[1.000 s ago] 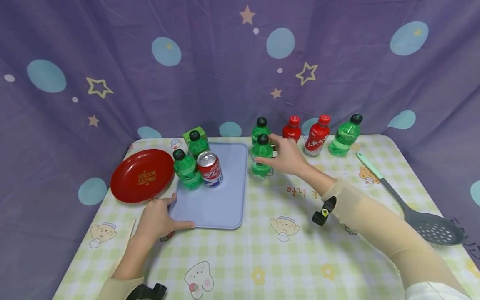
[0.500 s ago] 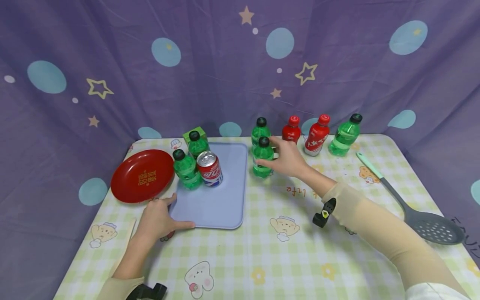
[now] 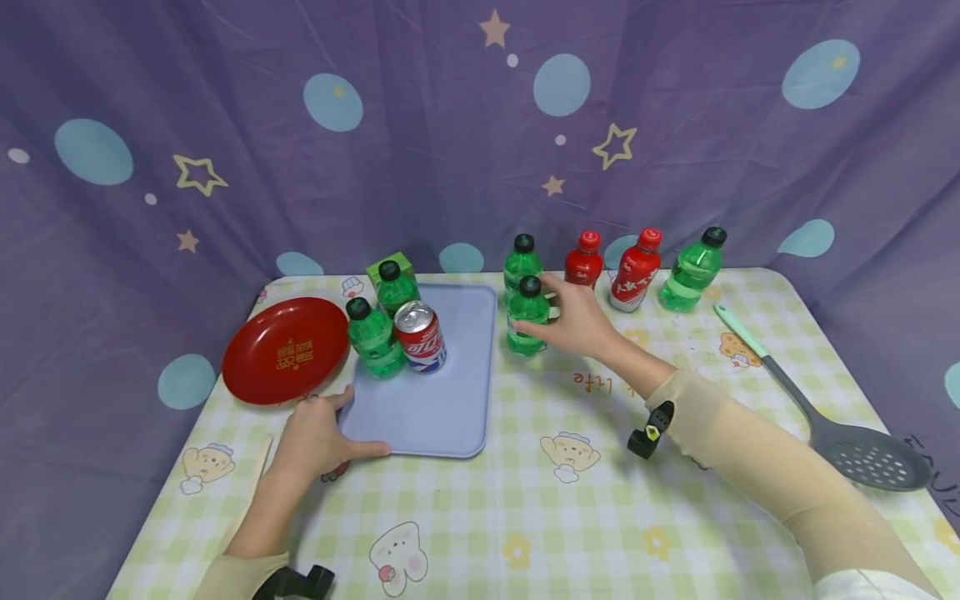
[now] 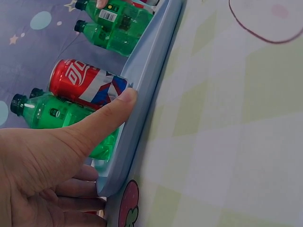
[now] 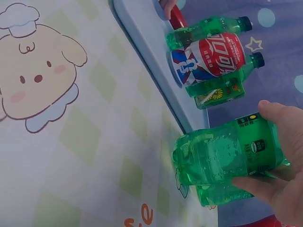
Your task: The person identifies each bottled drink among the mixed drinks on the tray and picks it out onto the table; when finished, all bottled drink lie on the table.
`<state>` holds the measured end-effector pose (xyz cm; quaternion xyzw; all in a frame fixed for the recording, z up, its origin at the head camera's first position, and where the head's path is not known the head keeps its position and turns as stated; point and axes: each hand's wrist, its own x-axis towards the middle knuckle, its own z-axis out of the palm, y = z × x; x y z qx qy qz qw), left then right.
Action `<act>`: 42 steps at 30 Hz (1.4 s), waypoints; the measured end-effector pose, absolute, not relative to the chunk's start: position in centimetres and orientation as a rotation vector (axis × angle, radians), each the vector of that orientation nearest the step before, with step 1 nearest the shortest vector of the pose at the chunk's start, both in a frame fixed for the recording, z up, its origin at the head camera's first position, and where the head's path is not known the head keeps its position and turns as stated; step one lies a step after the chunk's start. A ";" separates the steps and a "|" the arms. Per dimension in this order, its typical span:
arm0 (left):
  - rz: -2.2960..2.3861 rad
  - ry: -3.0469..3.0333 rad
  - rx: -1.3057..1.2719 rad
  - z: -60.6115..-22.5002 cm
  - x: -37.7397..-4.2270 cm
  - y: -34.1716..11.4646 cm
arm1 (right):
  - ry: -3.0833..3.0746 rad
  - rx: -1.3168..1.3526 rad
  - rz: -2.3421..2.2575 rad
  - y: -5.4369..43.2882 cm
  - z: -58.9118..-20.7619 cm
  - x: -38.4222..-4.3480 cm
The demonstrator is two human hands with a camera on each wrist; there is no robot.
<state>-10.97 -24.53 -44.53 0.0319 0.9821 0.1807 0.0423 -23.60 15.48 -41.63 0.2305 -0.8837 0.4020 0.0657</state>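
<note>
Landmark: blue tray point(image 3: 420, 427); all places below are taken from it.
Held item: black-capped green soda bottle point(image 3: 527, 310), outside the tray, just beside the back half of its right edge.
Long axis: bottle upright, roughly square to the tray's floor; whether its base touches the tablecloth cannot be told.
Nearer hand: right hand point(image 3: 576, 317), on the bottle's side away from the tray; thumb and fingers hold the bottle, which stands between that hand and the tray's right edge.
Supporting hand: left hand point(image 3: 313, 435), at the tray's front left corner; thumb straight along the front rim, forefinger spread wide from it, well apart from the bottle.
Tray contents: Coca-Cola can point(image 3: 421, 339) and two green bottles point(image 3: 377, 343), upright, grouped toward the back left.
Right of tray: another green bottle point(image 3: 522, 265), directly behind the held one.
Left of tray: red oval plate point(image 3: 283, 354), just beside its edge.
</note>
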 end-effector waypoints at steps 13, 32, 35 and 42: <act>0.567 3.012 0.114 -44.4 -11.0 -24.4 | -2.647 0.675 1.133 15.2 -41.8 -23.1; 0.563 3.001 0.100 -44.3 -10.8 -24.4 | -2.429 0.753 1.244 12.9 -36.7 -25.1; 0.563 3.000 0.093 -44.3 -10.8 -24.4 | -2.433 0.741 1.269 11.5 -35.4 -25.5; 0.558 2.995 0.092 -44.4 -10.9 -24.4 | -2.533 0.770 1.336 8.0 -33.5 -26.2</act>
